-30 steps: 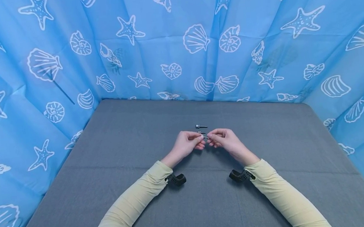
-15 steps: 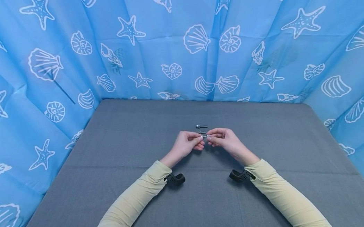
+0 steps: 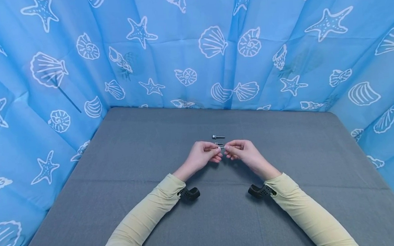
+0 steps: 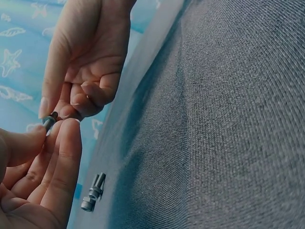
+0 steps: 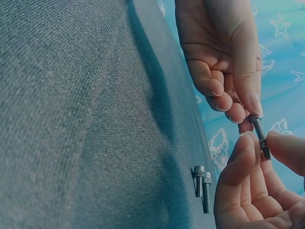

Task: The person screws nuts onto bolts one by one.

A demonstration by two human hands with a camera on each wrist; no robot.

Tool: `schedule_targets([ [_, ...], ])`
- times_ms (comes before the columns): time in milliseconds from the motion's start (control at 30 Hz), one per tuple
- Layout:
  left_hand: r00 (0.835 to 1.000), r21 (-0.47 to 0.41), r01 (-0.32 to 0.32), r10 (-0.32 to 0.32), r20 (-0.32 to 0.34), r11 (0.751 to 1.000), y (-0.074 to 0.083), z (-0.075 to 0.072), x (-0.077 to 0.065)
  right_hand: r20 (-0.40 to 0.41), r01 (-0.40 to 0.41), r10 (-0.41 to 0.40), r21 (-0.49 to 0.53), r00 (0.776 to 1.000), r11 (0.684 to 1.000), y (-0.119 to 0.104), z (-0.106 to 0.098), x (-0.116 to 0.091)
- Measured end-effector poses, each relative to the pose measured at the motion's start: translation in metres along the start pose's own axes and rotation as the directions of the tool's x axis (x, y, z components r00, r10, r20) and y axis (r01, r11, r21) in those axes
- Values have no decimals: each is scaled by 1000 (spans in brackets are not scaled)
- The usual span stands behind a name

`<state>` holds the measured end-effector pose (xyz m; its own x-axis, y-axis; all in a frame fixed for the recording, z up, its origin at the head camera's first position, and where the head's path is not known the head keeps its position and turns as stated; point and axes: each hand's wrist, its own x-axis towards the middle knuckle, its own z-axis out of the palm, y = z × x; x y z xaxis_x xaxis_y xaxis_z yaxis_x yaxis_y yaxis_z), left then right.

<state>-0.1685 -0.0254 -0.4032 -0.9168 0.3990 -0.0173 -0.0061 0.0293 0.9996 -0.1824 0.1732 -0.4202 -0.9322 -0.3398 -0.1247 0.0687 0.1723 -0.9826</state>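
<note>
My left hand pinches the head of a small metal bolt between thumb and fingers. Facing it, my right hand has thumb and forefinger at a nut on the bolt's threaded shaft. In the right wrist view the shaft's end sticks out past the nut. The left wrist view shows the same bolt between both hands, its head covered by my left fingers. Both hands are held just above the grey table. Just beyond the fingertips lie a larger bolt and a smaller bolt.
A grey cloth-covered table spreads under both arms. Blue curtains with white shell and starfish prints stand round its back and sides. Black wrist mounts hang under the cuffs of the pale yellow sleeves.
Both hands stay in the same place, with small finger shifts. My right fingertips have moved slightly along the bolt and resettled on it. The two bolts on the table have not moved.
</note>
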Motion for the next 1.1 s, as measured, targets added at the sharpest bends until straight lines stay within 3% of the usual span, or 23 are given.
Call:
schedule_targets([
  [200, 999, 1, -17, 17, -33, 1000, -14, -1, 9, -2, -8, 8, 29, 1000, 1000, -1, 0, -1],
  [433, 997, 8, -4, 5, -79, 1000, -27, -2, 15, 29, 59, -61, 74, 998, 995, 0, 0, -3],
  [800, 997, 11, -14, 14, -81, 1000, -28, 1, 13, 15, 10, -10, 20, 1000, 1000, 3, -1, -1],
  [1100, 996, 2, -19, 19, -91, 1000, -28, 3, 13, 8, 52, -53, 12, 999, 999, 2, 0, -1],
])
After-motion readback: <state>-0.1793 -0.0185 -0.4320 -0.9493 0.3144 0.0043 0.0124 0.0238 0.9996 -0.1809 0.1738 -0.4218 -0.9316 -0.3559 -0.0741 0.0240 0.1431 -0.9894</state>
